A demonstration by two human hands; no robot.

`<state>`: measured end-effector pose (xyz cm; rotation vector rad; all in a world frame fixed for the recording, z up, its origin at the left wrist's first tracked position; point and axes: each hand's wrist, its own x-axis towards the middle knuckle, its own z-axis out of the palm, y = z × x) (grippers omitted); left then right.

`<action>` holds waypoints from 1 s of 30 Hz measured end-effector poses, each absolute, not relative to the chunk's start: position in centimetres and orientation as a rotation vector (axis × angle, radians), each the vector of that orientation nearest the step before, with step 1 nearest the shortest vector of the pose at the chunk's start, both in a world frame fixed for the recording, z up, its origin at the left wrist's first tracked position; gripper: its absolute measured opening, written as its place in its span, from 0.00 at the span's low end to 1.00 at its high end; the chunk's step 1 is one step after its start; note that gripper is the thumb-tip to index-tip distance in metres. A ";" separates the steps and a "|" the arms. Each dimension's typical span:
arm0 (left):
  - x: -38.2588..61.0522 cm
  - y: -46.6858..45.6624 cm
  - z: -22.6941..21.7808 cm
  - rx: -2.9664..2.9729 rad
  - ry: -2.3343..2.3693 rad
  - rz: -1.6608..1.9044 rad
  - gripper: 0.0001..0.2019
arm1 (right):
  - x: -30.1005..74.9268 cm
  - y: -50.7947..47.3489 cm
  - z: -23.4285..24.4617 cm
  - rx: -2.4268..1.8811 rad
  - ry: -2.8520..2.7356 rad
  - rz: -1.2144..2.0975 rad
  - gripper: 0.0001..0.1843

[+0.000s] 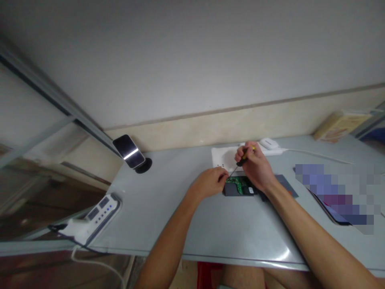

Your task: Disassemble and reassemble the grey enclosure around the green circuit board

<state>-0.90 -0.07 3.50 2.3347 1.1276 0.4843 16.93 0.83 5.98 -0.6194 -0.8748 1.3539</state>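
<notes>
In the head view, my right hand [254, 162] is closed around the yellow and black handle of a screwdriver [242, 160]. Its thin shaft slants down to the left, and the tip meets the upper left corner of an opened device with a green circuit board [240, 184] and dark grey parts. At that same corner are the fingertips of my left hand [215, 180], pinched together near the screwdriver's tip; whatever lies between them is hidden. Behind the device lies a white sheet [224, 156] with a few small dark spots on it. A dark grey flat panel [285, 185] rests partly behind my right wrist.
A phone [128, 151] leans on a round black stand at the back left. Near the left edge sits a white power strip [102, 210] with cables. To the right are a tablet-like device [331, 208], partly blurred out, a yellowish box [338, 126] and a white cabled strip [272, 151].
</notes>
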 end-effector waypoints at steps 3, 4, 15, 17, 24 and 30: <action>-0.9 -0.1 3.6 2.346 1.125 0.478 0.11 | 17.4 0.7 5.9 -0.699 -1.002 1.277 0.18; -0.9 -0.1 3.6 2.349 1.125 0.479 0.11 | 17.5 0.6 6.0 -0.712 -1.028 1.273 0.19; -0.9 -0.2 3.8 2.363 1.144 0.463 0.12 | 17.4 0.3 6.9 -0.538 -0.802 1.390 0.11; -1.0 -0.2 3.8 2.371 1.135 0.469 0.11 | 17.4 0.3 6.9 -0.532 -0.793 1.391 0.11; -1.1 -0.1 3.7 2.359 1.115 0.485 0.10 | 17.6 0.4 7.0 -0.519 -0.771 1.416 0.12; -1.1 -0.1 3.9 2.350 1.127 0.468 0.11 | 17.5 0.3 7.2 -0.523 -0.766 1.452 0.12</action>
